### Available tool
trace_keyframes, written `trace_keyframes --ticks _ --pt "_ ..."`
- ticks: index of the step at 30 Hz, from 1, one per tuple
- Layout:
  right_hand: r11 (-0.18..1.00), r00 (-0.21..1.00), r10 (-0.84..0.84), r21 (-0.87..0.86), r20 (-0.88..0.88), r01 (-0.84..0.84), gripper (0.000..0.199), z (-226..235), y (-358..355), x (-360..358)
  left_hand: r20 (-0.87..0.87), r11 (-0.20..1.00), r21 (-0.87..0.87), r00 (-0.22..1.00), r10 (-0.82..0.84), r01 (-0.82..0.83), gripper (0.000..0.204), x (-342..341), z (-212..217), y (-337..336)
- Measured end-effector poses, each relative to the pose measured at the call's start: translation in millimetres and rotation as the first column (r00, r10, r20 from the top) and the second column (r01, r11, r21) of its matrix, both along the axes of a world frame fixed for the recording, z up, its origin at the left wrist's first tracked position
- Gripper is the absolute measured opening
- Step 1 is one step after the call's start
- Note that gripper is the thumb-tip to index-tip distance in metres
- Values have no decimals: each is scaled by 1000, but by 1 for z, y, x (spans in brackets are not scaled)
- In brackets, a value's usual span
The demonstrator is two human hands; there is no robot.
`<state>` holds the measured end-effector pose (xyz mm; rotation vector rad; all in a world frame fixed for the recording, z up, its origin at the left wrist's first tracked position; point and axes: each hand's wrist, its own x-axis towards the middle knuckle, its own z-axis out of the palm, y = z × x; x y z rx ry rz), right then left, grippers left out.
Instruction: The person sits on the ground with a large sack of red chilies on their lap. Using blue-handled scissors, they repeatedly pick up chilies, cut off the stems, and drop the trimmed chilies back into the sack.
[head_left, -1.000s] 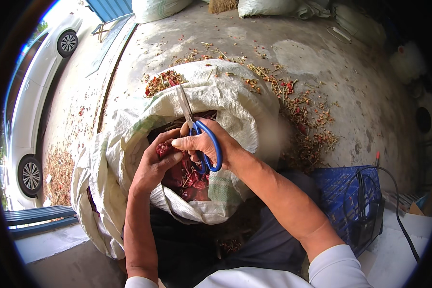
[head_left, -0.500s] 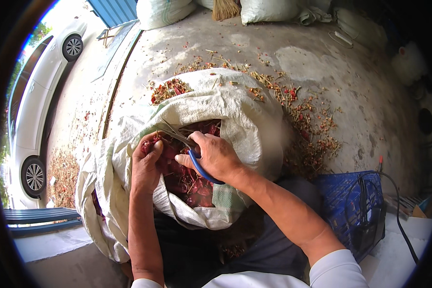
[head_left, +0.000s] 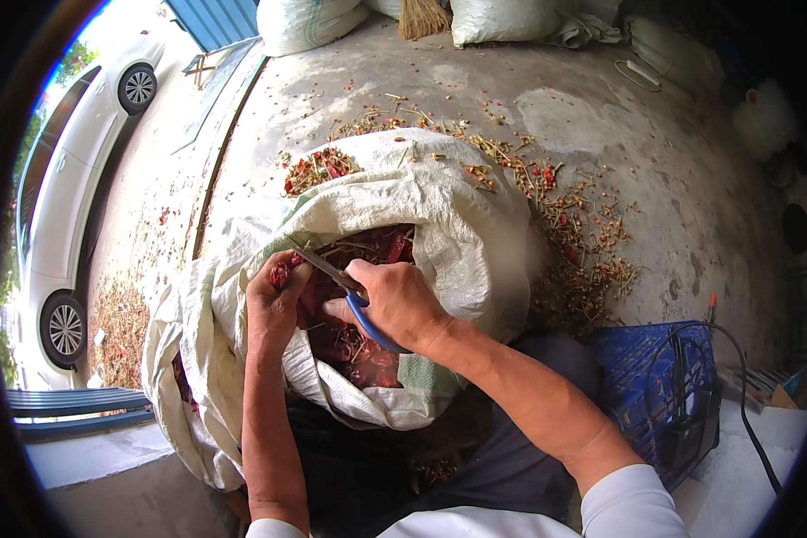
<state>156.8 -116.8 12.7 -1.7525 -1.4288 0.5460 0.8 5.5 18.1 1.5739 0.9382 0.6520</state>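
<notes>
Over the mouth of a white woven sack [head_left: 439,202], my left hand [head_left: 273,305] pinches a dried red chili [head_left: 282,271] with its stem end up. My right hand [head_left: 402,300] grips blue-handled scissors [head_left: 372,330]. Their blades look closed together, with the tips at the stem end beside my left fingers. Whether the blades touch the stem is too small to tell. Below both hands, inside the sack, lies a heap of dark red dried chilies [head_left: 359,354]. A small pile of clipped stems and red bits [head_left: 318,170] rests on the sack's far left fold.
Stem scraps [head_left: 574,224] litter the concrete floor right of the sack. A blue plastic crate [head_left: 641,377] with a black cable stands by my right leg. Full white sacks [head_left: 502,22] and a straw broom [head_left: 421,18] are at the back. A white car [head_left: 72,197] is parked outside, left.
The scissor blades were spread apart and now look closed. My right hand has shifted slightly left and down, with the blade tips at the chili's stem end. My left hand still pinches the chili.
</notes>
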Motion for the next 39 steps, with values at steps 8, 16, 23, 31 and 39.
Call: trace_keyframes --ticks 8,16,23,31,39 --pt "957 279 264 288 -923 46 34 34 -6 40 10 995 -73 998 -64 64 18 -5 -12 7" --pt "956 928 -145 192 -344 221 55 13 -3 36 301 986 -160 954 11 39 28 2 -18 8" --pt "989 992 -107 112 72 99 61 4 -13 25 299 979 -176 953 -47 103 15 9 -13 7" --pt "994 984 -54 102 170 37 61 2 -10 22 239 981 -154 968 -76 115 18 2 -11 10" --pt "999 975 -10 51 222 -1 53 9 -9 23 172 972 -206 982 -77 113 17 -1 0 10"
